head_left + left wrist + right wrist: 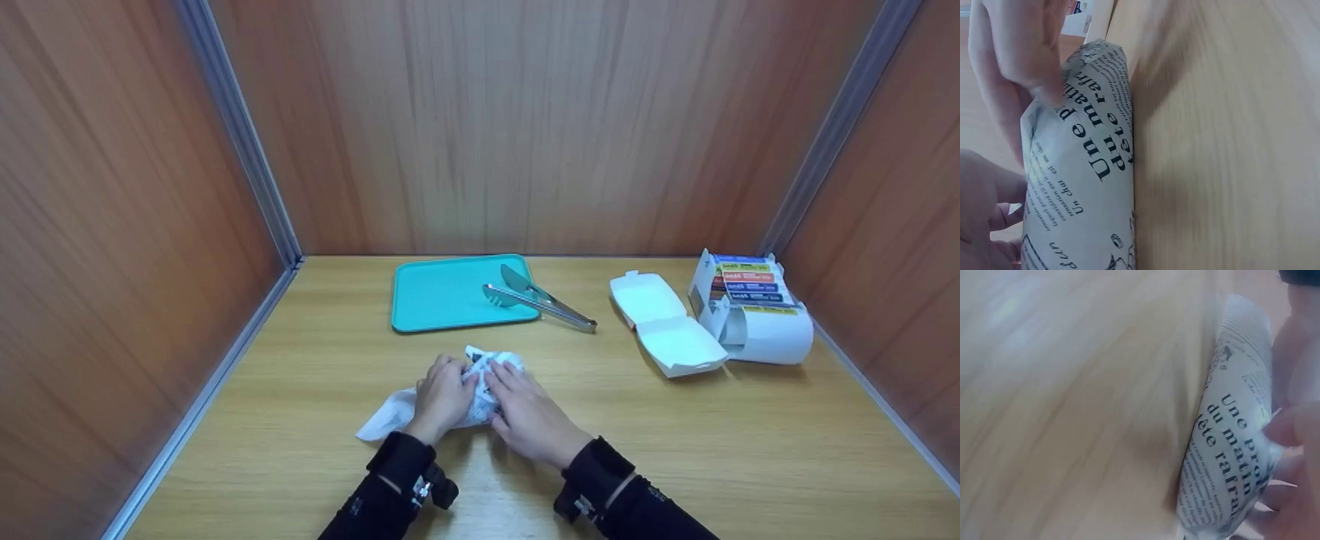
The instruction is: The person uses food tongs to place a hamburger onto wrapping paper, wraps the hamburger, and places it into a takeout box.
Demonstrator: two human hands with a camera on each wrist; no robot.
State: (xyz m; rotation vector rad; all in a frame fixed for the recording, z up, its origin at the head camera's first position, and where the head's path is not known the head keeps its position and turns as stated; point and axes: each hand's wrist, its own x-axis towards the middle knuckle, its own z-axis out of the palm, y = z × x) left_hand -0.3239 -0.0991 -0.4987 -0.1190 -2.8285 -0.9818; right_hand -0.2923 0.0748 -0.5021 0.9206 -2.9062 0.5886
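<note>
A wrapped bundle of newsprint-patterned paper (pixel 481 391) lies on the table in front of me, and what it encloses is hidden. Large French words run along its near side in both wrist views. Curled over the bundle's left part, my left hand (pixel 444 396) grips it. My right hand (pixel 531 416) holds the right part, fingers over the top and thumb on the near side. A loose tail of paper (pixel 391 416) sticks out to the left behind my left hand. In the left wrist view, the right hand's fingers (pixel 1022 50) are at the bundle's far end.
Behind the bundle is a turquoise tray (pixel 442 296), with metal tongs (pixel 555 307) lying across its right edge. An opened white clamshell box (pixel 671 326) sits to the right, beside a white carton holder with colourful labels (pixel 754 315). Wooden panels (pixel 525 127) enclose the table.
</note>
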